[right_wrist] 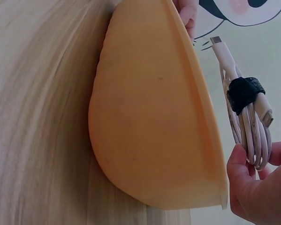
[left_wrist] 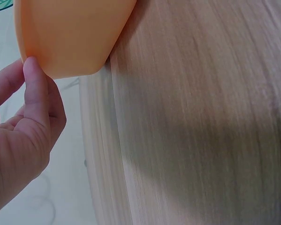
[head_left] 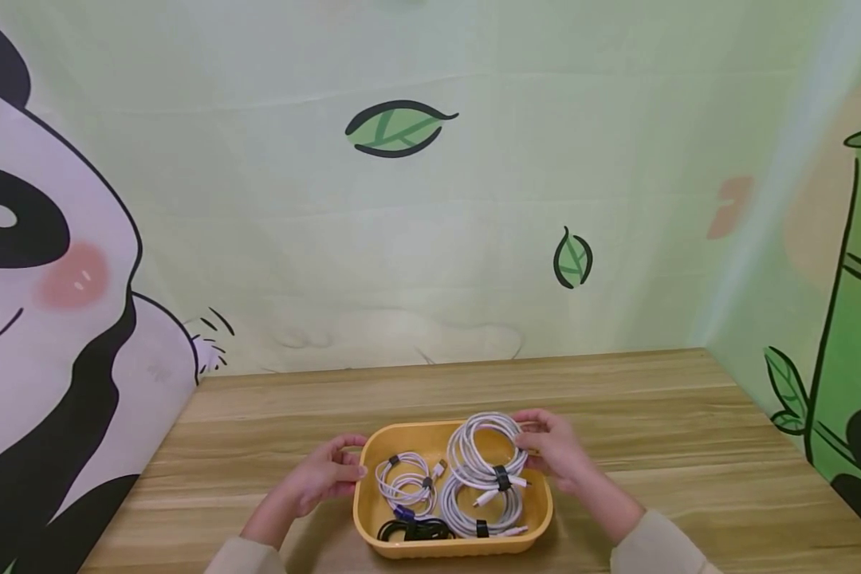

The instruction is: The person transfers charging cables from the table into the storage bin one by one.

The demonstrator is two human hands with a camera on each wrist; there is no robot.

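Observation:
A yellow plastic tub (head_left: 416, 550) holding coiled cables sits near the front of the table. My left hand (head_left: 326, 476) is at its left end; in the left wrist view the thumb and fingers pinch the rim of the tub. My right hand (head_left: 556, 450) grips a coil of white cable (head_left: 458, 450) by its edge, above the right side of the tub. A black strap binds that coil, and its plugs show in the right wrist view, where the white cable (right_wrist: 253, 126) stands clear of the rim.
Inside the tub lie another pale coil (head_left: 452, 510), a thinner white USB cable (head_left: 409, 481) and a black cable (head_left: 430, 530) with a blue plug. The wooden table (head_left: 294, 406) meets a printed panda backdrop (head_left: 258, 199) behind.

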